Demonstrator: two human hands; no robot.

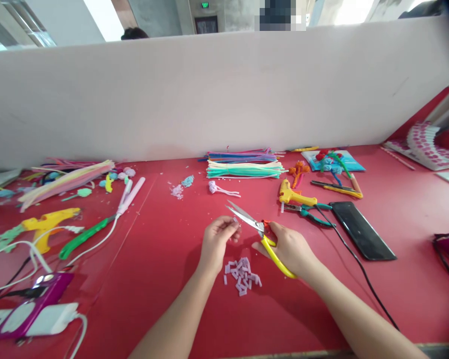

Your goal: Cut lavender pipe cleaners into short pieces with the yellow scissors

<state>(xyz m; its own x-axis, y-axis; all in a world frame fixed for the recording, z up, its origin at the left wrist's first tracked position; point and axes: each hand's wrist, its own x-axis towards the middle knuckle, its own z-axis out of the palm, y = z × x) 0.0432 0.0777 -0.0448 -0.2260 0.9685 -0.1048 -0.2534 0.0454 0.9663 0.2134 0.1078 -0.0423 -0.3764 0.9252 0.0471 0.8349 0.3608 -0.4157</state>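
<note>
My right hand [290, 247] grips yellow-handled scissors [260, 229], blades open and pointing left toward my left hand [217, 242]. My left hand is closed in a pinch on a small lilac piece held near the blade tips. Below both hands lies a little heap of short lilac cut pieces [242, 275] on the red table [164, 299].
Bundles of pipe cleaners [243, 164] lie by the white partition. A yellow glue gun [294, 195], green pliers [314, 213] and a black phone [361, 230] sit to the right with a black cable. Left: another glue gun [47, 224], pipe cleaners, white cords, a purple device [37, 304].
</note>
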